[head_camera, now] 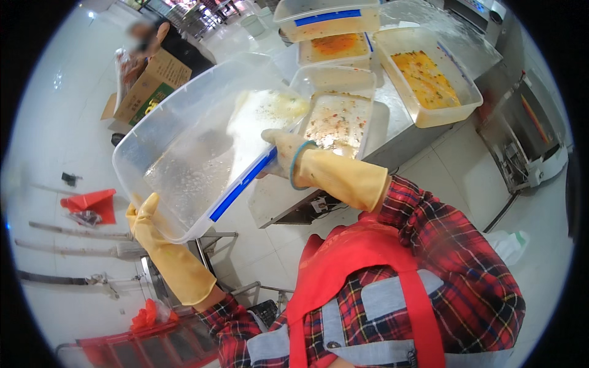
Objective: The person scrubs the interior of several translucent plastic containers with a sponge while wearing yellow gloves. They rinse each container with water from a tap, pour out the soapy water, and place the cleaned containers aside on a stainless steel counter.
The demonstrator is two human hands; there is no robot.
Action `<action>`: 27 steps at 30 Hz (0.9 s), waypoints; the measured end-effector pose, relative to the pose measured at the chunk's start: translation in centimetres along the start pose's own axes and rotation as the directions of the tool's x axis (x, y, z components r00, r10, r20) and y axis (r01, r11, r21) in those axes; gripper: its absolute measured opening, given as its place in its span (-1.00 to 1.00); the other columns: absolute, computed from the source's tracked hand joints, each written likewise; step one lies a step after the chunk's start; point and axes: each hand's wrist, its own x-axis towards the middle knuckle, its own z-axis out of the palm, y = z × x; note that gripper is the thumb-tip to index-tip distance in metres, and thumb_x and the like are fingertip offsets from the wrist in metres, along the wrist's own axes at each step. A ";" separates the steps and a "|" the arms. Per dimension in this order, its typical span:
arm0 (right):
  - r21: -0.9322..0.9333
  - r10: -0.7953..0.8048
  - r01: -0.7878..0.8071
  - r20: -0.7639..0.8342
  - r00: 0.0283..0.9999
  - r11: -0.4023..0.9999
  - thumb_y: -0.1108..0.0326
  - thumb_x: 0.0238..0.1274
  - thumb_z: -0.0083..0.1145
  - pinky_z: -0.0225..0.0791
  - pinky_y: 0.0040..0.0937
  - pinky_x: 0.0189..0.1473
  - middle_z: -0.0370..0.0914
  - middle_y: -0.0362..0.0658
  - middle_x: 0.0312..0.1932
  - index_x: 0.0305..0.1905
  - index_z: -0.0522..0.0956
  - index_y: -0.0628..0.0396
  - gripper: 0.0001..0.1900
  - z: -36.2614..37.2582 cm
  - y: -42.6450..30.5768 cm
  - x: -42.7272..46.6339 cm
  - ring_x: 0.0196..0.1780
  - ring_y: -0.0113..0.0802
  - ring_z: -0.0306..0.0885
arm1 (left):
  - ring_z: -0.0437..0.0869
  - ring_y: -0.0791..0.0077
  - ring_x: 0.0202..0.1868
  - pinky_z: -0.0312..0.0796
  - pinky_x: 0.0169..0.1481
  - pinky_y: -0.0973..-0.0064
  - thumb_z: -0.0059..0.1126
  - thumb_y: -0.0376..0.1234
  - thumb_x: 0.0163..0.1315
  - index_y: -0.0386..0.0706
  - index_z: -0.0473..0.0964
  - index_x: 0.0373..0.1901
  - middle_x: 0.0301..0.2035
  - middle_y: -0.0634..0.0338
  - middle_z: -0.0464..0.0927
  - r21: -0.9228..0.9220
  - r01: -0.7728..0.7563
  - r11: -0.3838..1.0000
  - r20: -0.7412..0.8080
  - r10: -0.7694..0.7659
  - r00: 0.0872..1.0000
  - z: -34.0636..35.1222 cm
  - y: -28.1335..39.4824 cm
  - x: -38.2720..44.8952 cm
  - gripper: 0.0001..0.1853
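Note:
A large clear plastic storage box (184, 110) with a blue clip strip (244, 184) along its near side is held tilted before me. My left hand (147, 214), in a yellow rubber glove, grips the rim at its near left corner. On the right, my right hand (285, 149), in a pale glove with a yellow rubber cuff, holds the rim at the upper end of the blue strip. White foam (257, 133) and wet streaks show inside. Touching or very close behind the box is a smaller plastic tub (338, 78) with cloudy liquid and red bits.
On the metal worktop (395, 124) stand a tub with yellow-orange liquid (430, 108), a tub with an orange residue (333, 57) and another tub (326, 30) over its far edge. A person (184, 48) is by a cardboard box (152, 87). Brooms (73, 248) are at left.

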 end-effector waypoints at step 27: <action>-0.385 0.211 0.398 0.443 0.871 -0.833 0.03 -0.05 0.55 0.55 -0.09 -0.22 0.77 -0.15 -0.47 -0.41 0.85 -0.05 -0.75 -17.3 -9.9 -2.7 -0.24 -0.09 0.81 | 0.68 0.39 -0.07 0.51 0.18 0.41 0.45 -0.68 -0.02 -0.26 0.57 0.09 -0.09 0.15 0.70 0.276 -0.129 0.952 -0.077 0.156 0.985 16.3 2.4 4.1 -0.44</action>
